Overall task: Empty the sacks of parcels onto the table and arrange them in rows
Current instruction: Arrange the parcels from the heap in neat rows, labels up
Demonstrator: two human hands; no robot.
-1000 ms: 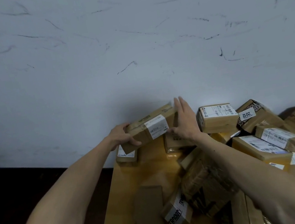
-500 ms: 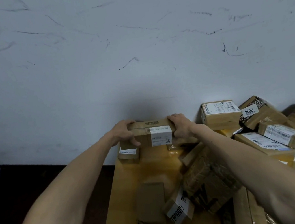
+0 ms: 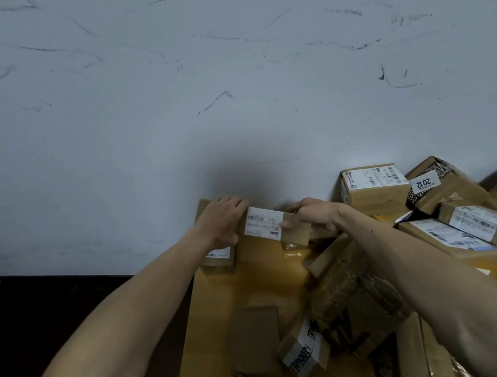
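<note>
Cardboard parcel (image 3: 265, 224), white label up: at far edge of counter (image 3: 254, 286), against wall (image 3: 227, 95), just above small labelled parcel (image 3: 218, 256) | left hand (image 3: 223, 220): fingers curled over its left end | right hand (image 3: 311, 214): grips its right end, thumb by label | loose parcel pile (image 3: 453, 223): to the right

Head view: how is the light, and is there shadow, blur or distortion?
Head view: dim, flat light; a soft shadow lies on the wall above the labelled parcel that the left hand and right hand grip; the wide lens stretches the near forearms; its small print is too blurred to read.
</note>
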